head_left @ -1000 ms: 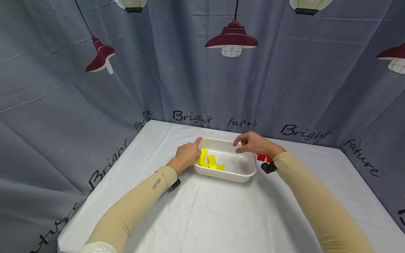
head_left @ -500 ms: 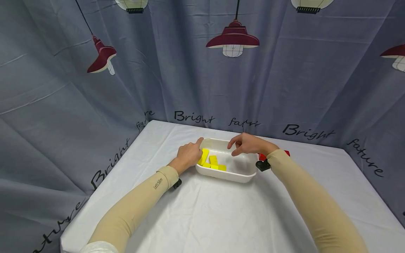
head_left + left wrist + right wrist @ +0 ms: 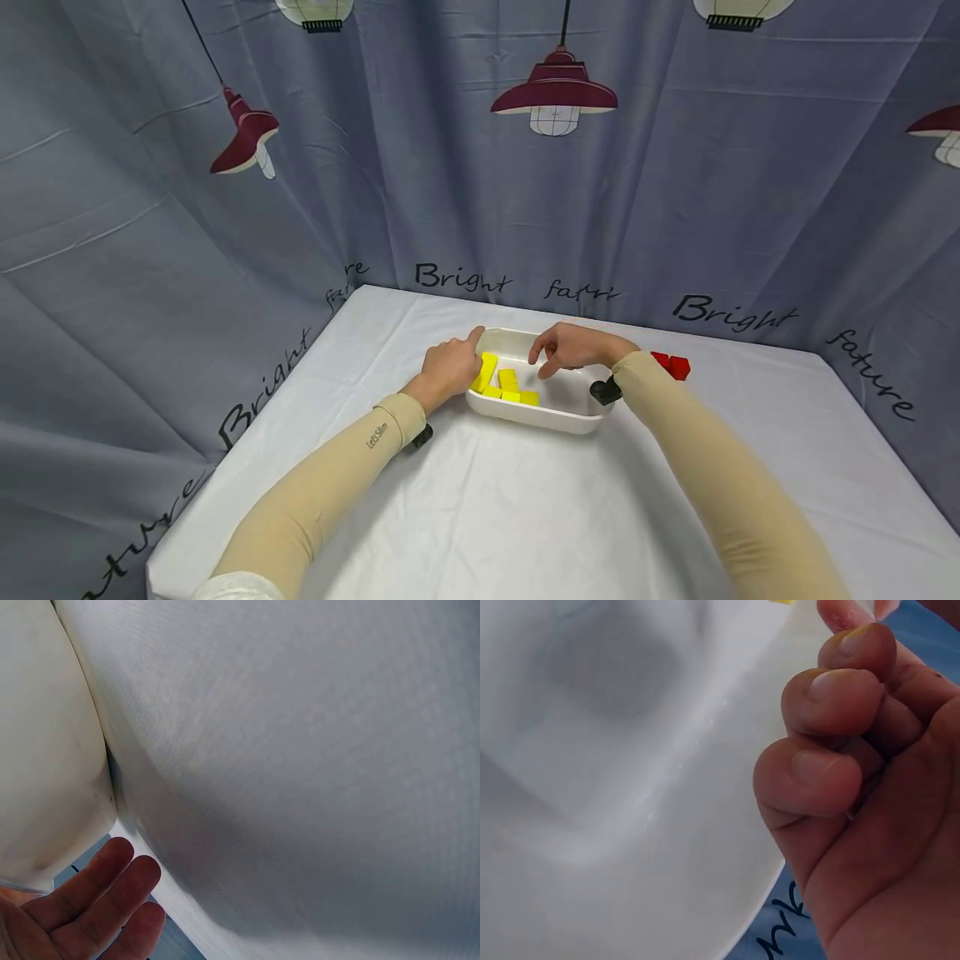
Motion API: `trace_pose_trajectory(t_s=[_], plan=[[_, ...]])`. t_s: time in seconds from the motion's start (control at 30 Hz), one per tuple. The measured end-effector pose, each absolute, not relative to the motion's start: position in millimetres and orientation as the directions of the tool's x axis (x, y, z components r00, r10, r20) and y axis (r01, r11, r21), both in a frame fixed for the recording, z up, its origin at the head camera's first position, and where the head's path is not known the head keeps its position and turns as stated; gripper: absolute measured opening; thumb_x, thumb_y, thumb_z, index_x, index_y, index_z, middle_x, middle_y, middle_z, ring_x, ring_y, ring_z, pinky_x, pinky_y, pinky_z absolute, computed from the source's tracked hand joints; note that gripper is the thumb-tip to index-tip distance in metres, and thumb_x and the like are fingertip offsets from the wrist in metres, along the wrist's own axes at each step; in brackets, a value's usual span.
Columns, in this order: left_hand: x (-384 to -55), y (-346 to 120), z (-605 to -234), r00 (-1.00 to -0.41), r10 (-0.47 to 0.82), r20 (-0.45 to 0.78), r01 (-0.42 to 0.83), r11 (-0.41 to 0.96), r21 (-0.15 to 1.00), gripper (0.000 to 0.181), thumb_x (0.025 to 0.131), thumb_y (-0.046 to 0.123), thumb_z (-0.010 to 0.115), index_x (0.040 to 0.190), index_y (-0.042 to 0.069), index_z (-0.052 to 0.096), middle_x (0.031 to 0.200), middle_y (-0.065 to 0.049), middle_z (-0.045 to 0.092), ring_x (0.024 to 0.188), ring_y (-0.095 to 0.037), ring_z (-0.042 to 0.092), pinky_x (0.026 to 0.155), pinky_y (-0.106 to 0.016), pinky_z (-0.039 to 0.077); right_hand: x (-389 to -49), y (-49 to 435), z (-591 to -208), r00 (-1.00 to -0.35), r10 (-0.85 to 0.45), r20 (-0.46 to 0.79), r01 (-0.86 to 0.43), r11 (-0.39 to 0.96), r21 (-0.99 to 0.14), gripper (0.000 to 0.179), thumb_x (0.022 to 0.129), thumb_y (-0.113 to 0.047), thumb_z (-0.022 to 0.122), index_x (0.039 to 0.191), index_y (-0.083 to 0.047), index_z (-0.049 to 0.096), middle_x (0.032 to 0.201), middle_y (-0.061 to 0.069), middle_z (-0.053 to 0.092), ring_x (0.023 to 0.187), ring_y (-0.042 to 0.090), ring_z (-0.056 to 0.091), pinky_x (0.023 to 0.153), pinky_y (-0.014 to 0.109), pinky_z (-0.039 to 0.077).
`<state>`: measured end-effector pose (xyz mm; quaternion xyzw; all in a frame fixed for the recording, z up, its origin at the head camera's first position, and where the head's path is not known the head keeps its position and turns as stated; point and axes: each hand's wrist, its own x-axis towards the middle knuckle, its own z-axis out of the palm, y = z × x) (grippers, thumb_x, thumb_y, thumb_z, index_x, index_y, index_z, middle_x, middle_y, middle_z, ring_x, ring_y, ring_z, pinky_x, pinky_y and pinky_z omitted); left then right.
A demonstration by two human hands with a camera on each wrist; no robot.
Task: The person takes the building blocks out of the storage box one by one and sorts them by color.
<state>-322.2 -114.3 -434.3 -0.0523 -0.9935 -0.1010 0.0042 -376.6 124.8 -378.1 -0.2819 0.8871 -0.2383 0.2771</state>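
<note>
A white rectangular tray [image 3: 540, 419] sits on the cloth. Several yellow blocks [image 3: 508, 380] lie in its left part. My left hand [image 3: 452, 367] holds the tray at its left end, the index finger reaching along the rim toward the far corner. Three of its fingers [image 3: 127, 892] extend outside the tray wall in the left wrist view. Over the tray's middle hovers my right hand [image 3: 577, 343], holding nothing, with thumb and index finger apart. Its other fingers [image 3: 832, 697] bend toward the palm in the right wrist view.
Red blocks [image 3: 678, 367] lie on the white tablecloth [image 3: 510, 508] right of the tray, partly behind the right sleeve. A grey-blue curtain [image 3: 450, 192] with printed lamps hangs behind the table. Each wrist carries a small black camera [image 3: 604, 392].
My right hand has moved left over the tray toward the yellow blocks and slightly lower. More of the red blocks shows beyond the right sleeve. The left hand stays at the tray's left end.
</note>
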Motion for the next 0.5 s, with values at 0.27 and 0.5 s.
trace_pose_trajectory(t_s=[0.27,0.5], plan=[[-320,-114,-433,-0.993,0.11,0.034,0.114,0.975,0.191,0.058,0.102,0.024,0.044,0.158,0.021,0.031,0.099,-0.011,0.073,0.067,-0.021,0.06,0.061,-0.038,0.051,-379,118,-385,-0.627,-0.64,-0.443,-0.37,0.746,-0.553,0.028,0.085,-0.022,0.078,0.109,-0.009,0.072,0.066,-0.001,0.049,0.054,0.013,0.041,0.055,0.026,0.034],[-320,-114,-432,-0.994,0.108,0.022,0.111,0.975,0.195,0.058,0.102,0.025,0.043,0.158,0.022,0.03,0.1,-0.01,0.073,0.067,-0.021,0.061,0.063,-0.038,0.051,-376,111,-392,-0.598,-0.592,-0.54,-0.346,0.799,-0.492,0.03,0.081,-0.031,0.081,0.105,-0.016,0.073,0.068,-0.002,0.051,0.059,0.013,0.045,0.055,0.025,0.034]])
